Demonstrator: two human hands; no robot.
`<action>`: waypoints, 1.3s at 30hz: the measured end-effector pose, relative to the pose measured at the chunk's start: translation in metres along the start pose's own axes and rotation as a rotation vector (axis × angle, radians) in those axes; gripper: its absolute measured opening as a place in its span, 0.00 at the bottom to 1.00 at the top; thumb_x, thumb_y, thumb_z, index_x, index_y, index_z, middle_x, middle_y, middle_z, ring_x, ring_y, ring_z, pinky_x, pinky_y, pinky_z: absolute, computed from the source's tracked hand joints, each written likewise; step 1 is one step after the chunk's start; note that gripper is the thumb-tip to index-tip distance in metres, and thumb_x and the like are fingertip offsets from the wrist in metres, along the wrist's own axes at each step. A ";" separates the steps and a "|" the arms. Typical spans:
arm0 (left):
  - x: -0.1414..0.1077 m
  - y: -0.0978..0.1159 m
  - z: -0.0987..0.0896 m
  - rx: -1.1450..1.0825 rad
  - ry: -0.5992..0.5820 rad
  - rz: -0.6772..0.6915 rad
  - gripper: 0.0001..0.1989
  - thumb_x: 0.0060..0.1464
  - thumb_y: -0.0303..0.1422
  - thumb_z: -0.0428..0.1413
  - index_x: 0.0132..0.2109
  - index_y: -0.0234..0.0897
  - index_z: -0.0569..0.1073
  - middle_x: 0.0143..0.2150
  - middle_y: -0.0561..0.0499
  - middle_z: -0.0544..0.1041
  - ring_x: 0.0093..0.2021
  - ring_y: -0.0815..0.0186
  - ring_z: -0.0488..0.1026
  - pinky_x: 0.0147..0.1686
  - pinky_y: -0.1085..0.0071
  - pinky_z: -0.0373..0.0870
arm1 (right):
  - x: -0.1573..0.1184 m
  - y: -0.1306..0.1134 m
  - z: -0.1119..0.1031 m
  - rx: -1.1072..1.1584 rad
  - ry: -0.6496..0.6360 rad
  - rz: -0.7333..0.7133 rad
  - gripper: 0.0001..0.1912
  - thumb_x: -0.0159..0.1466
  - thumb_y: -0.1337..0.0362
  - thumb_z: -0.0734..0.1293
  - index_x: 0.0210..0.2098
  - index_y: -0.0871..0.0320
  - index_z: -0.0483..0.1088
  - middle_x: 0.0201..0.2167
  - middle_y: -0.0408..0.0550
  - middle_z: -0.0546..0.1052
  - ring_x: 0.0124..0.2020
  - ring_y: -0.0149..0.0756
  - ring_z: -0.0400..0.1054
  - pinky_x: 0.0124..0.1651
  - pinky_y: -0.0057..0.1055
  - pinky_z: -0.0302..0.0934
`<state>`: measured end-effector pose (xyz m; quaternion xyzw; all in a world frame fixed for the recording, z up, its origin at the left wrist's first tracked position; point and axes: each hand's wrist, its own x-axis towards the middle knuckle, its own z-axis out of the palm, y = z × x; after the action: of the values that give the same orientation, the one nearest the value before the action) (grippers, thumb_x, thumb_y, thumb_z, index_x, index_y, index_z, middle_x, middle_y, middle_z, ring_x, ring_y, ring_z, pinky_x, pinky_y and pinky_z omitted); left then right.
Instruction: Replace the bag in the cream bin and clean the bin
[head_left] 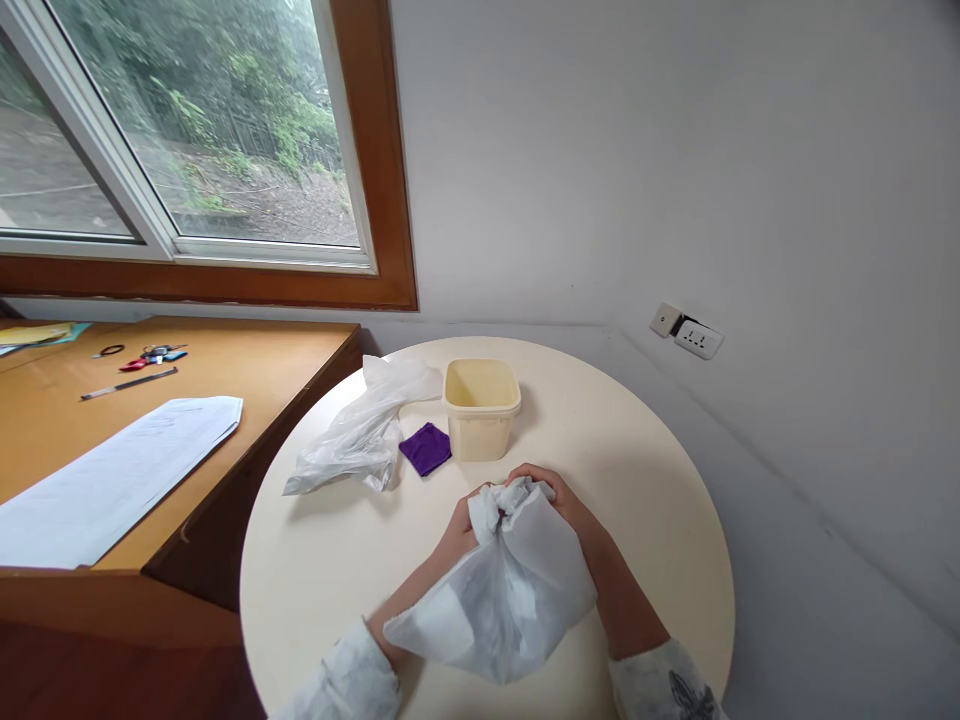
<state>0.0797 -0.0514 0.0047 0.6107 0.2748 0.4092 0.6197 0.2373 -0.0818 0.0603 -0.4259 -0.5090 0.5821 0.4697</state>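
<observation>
In the head view, we find the bag (517, 600) at the lower centre of the frame, above the bench (645, 440); we cannot tell whether its underside touches the top. Both hands are together at its bunched end, the left hand (463, 520) clamped on one side of the gathers and the right hand (559, 490) on the other, though the plastic hides some of the fingers.

Just beyond them, at the centre, we see the tub (482, 435) upright with its mouth open. The cloth (426, 449) lies just left of it, and a second bag (360, 430) sprawls crumpled farther left.

We judge that the thin plastic could tear if the hands pull hard against each other, or that the bunch could slip loose if one grip slackens. A push forward could knock the tub, since it stands so near the knuckles.

The bunched end points up the frame toward the tub, and the loose part fans out toward the bottom edge, one corner jutting lower left. The folds run roughly top to bottom, but we find it about as broad as long, with no clear long axis.
</observation>
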 end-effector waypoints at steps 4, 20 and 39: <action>0.003 -0.006 -0.003 -0.086 0.016 -0.016 0.12 0.42 0.39 0.59 0.28 0.35 0.69 0.25 0.53 0.67 0.27 0.68 0.63 0.29 0.70 0.61 | 0.003 0.004 -0.005 0.006 -0.041 -0.021 0.12 0.49 0.60 0.70 0.32 0.57 0.68 0.27 0.41 0.70 0.27 0.30 0.63 0.31 0.25 0.56; 0.005 -0.013 0.003 -0.160 0.152 -0.034 0.17 0.50 0.44 0.55 0.35 0.33 0.71 0.28 0.50 0.72 0.31 0.63 0.68 0.33 0.68 0.64 | 0.015 0.022 -0.016 0.023 0.074 -0.022 0.10 0.46 0.68 0.67 0.30 0.58 0.67 0.24 0.38 0.66 0.25 0.27 0.58 0.28 0.24 0.51; 0.006 -0.023 0.007 -0.384 0.009 -0.096 0.37 0.46 0.49 0.57 0.61 0.45 0.57 0.41 0.51 0.73 0.32 0.68 0.70 0.34 0.70 0.65 | 0.012 0.018 -0.003 -0.064 -0.073 -0.004 0.08 0.49 0.67 0.69 0.30 0.60 0.70 0.25 0.42 0.72 0.25 0.29 0.64 0.29 0.26 0.55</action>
<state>0.0929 -0.0486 -0.0160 0.4656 0.2230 0.4270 0.7424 0.2358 -0.0702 0.0423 -0.4181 -0.5452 0.5797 0.4381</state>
